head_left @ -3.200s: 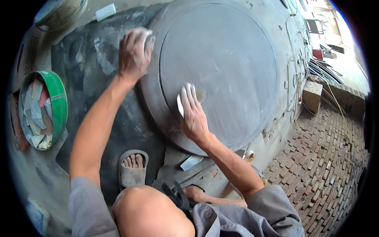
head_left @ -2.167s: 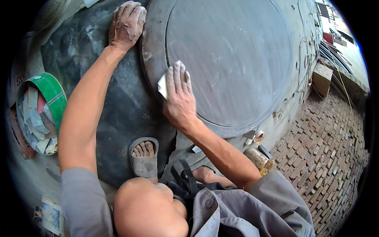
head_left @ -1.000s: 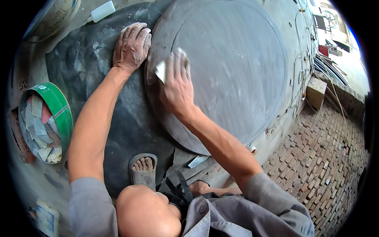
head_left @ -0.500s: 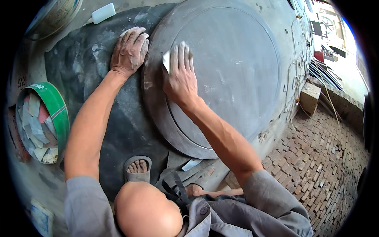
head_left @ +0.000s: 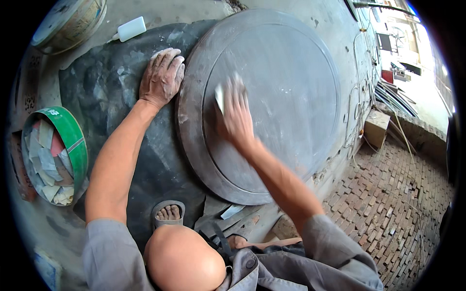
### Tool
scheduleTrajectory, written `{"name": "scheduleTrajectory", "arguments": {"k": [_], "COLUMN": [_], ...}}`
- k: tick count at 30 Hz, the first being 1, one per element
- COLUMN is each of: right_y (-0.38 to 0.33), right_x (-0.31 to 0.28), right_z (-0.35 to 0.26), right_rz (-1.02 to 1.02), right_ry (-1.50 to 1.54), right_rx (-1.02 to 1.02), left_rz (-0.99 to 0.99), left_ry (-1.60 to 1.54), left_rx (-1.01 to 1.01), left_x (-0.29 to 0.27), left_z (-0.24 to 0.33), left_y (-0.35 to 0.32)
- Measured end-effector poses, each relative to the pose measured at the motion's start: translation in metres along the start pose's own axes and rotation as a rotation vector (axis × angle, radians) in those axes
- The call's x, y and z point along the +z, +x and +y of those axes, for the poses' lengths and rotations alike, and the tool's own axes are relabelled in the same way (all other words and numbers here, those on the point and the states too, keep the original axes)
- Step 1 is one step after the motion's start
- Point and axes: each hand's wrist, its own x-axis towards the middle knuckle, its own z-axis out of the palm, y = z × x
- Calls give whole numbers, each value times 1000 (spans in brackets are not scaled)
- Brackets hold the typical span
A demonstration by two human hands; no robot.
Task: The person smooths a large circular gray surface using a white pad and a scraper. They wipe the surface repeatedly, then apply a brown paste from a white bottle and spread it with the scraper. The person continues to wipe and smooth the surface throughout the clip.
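A large round grey slab (head_left: 291, 102) with a grooved ring near its rim lies flat in front of me. My right hand (head_left: 235, 111) presses a pale piece of sandpaper (head_left: 219, 99) against its face, left of the middle; the fingers are blurred by motion. My left hand (head_left: 161, 80) rests at the slab's upper left edge, its dusty fingers stretched forward and nothing seen in them. Beneath that hand spreads a dark, dusty sheet (head_left: 111, 87). Pale powder streaks mark the slab's face.
A green-walled round tub (head_left: 74, 140) of paper scraps stands at left. Beyond the sheet lie a white squeeze bottle (head_left: 131, 29) and a bucket (head_left: 80, 26). A wooden block (head_left: 376, 128), cables and brick paving (head_left: 383, 203) are at right. My sandalled foot (head_left: 168, 212) is below.
My right hand has slid the sandpaper inward from near the slab's left rim, to the right and slightly nearer me. The left hand stays at the edge; the whole view has shifted slightly.
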Motion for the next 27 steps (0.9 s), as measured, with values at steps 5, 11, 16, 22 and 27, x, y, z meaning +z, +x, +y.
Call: {"name": "scheduleTrajectory", "arguments": {"k": [5,11,16,22,27], "right_y": [-177,99,-128,52,52], "right_x": [-5,-2,-5,-3,6], "right_z": [-5,18,37,52,73], "right_rz": [-122,228,-89,103,115], "right_ry": [93,-5,31,-169,-28], "right_rx": [290,62,156,-1,0], "left_rz": [-10,23,-13,2,-26], "left_ry": [15,-27,8,-5,-12], "left_rx": [-58,6,-61,-31,-46], "left_x": [-2,1,-3,3,-4], "left_z": [0,7,-2,4,-3], "left_y": [0,7,-4,4,-1]}}
